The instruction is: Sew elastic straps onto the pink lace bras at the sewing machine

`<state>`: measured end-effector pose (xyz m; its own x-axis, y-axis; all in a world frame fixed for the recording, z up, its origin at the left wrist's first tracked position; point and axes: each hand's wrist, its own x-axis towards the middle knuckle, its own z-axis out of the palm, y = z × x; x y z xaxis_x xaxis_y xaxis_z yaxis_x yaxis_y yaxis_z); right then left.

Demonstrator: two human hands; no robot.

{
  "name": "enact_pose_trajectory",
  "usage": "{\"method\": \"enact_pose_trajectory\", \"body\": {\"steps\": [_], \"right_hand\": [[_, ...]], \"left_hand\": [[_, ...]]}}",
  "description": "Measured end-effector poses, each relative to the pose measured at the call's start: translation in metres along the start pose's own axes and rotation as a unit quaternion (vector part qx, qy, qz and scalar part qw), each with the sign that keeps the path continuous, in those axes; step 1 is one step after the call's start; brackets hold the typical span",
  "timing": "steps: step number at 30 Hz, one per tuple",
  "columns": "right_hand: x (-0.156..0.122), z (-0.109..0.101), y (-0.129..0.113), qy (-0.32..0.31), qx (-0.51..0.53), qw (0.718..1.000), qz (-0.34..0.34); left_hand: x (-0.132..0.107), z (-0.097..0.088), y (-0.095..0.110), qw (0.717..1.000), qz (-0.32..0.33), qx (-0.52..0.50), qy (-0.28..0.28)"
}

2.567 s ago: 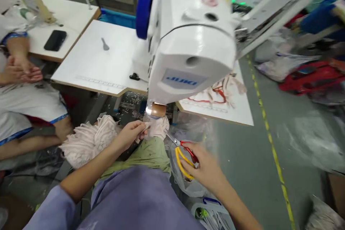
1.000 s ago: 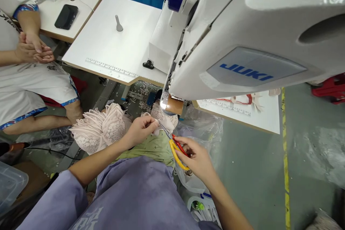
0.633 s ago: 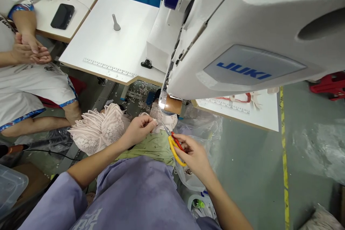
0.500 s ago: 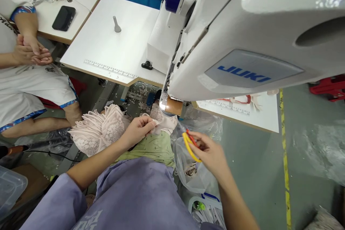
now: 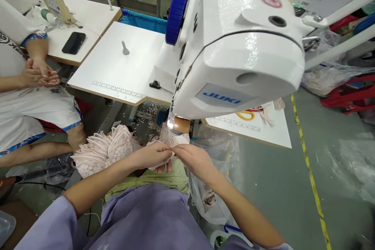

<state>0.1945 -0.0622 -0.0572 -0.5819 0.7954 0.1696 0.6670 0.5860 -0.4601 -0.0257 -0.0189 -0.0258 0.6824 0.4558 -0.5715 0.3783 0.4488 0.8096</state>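
We find the pale lace piece (image 5: pixel 166 136) at the sewing machine's (image 5: pixel 234 62) front end, pinched in the left hand (image 5: pixel 155 154). The right hand (image 5: pixel 195 160) meets it fingertip to fingertip; its grip we cannot tell. We note a lace bundle (image 5: pixel 105 150) beside the left forearm.

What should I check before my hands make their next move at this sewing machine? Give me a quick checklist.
1. Left hand on the pale fabric: ok, pinching it.
2. Right hand gripping the pale fabric: cannot tell, the two hands meet there.
3. Scissors out of both hands: ok, on the white table, partly hidden.
4. Needle position: cannot tell, none shows below the machine head.
5. Co-worker's hands away from the machine: ok, together, off to the left.
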Motion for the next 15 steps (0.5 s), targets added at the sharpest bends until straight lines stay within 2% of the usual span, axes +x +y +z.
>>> {"method": "enact_pose_trajectory", "body": {"steps": [1, 3, 4, 5, 6, 7, 8, 9, 10, 11, 12, 13, 15], "right_hand": [[-0.001, 0.003, 0.004, 0.022, 0.015, 0.999, 0.038], [-0.005, 0.001, 0.016, 0.097, 0.046, 0.980, 0.169], [-0.007, -0.002, 0.022, 0.135, 0.077, 0.958, 0.243], [-0.009, -0.004, 0.026, 0.167, 0.130, 0.928, 0.307], [-0.009, -0.005, 0.028, 0.189, 0.204, 0.891, 0.359], [-0.008, -0.004, 0.026, 0.202, 0.292, 0.848, 0.394], [-0.007, -0.002, 0.022, 0.206, 0.383, 0.800, 0.414], [-0.004, 0.002, 0.015, 0.205, 0.465, 0.750, 0.424], [-0.002, 0.006, 0.007, 0.198, 0.534, 0.702, 0.427], [0.000, 0.010, -0.003, 0.189, 0.586, 0.662, 0.428], [0.002, 0.012, -0.012, 0.178, 0.622, 0.632, 0.426], [0.003, 0.012, -0.021, 0.165, 0.648, 0.614, 0.419], [0.004, 0.006, -0.035, 0.140, 0.671, 0.610, 0.398]], "left_hand": [[-0.002, 0.000, -0.004, 0.996, 0.028, 0.056, 0.062], [-0.003, 0.003, -0.020, 0.960, 0.101, 0.129, 0.227], [-0.002, 0.006, -0.032, 0.937, 0.131, 0.132, 0.295], [0.000, 0.011, -0.044, 0.928, 0.147, 0.112, 0.323], [0.005, 0.018, -0.056, 0.937, 0.152, 0.069, 0.307], [0.011, 0.027, -0.067, 0.956, 0.147, 0.000, 0.253], [0.017, 0.037, -0.076, 0.974, 0.133, -0.085, 0.160], [0.024, 0.048, -0.082, 0.976, 0.114, -0.172, 0.076], [0.030, 0.059, -0.085, 0.964, 0.106, -0.243, 0.016], [0.034, 0.069, -0.086, 0.949, 0.112, -0.293, -0.012], [0.036, 0.077, -0.084, 0.940, 0.132, -0.316, -0.002], [0.036, 0.082, -0.082, 0.939, 0.157, -0.305, 0.035], [0.029, 0.084, -0.078, 0.956, 0.196, -0.171, 0.132]]}}
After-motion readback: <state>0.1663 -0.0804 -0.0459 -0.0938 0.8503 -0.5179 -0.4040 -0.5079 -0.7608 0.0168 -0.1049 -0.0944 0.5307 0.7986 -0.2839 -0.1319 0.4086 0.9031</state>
